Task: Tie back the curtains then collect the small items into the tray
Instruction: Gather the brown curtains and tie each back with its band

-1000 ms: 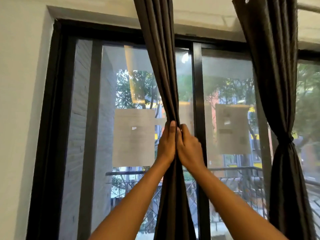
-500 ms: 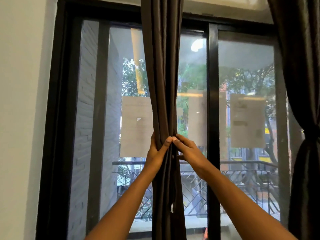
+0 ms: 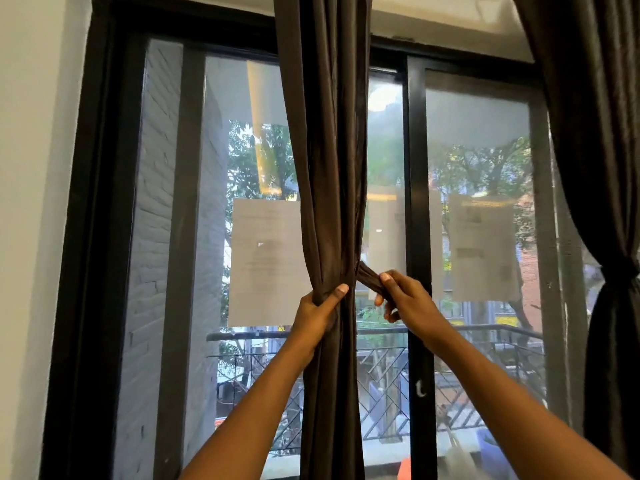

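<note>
Since the frame half a second back, the two hands have been separated: they were pressed together at the front of the gathered fabric, and a strip of tie-back is now drawn out to the right.

Left to right. White wall (image 3: 31, 202) and black window frame (image 3: 93, 237) are seen at the left edge. The left hand (image 3: 317, 311) is wrapped around the centre curtain (image 3: 327, 150) at its waist, thumb laid across the front, fingers behind and hidden; the bundle is held gathered. From the waist a dark fabric tie-back (image 3: 367, 276) runs taut, down and to the right. Its free end is pinched by the right hand (image 3: 405, 296), thumb on top, remaining fingers curled under. Further right, papers taped to the glass (image 3: 481, 247) are noted, and then the right curtain (image 3: 609, 168), already cinched at its own waist by a knot (image 3: 621, 268).

Judgement: the wrap on the centre curtain is being tightened; whether a knot is formed cannot be told, since the crossing is hidden behind the left thumb. The curtain stage is judged nearly complete, one panel done and one in hand. No tray or small items are in view.
</note>
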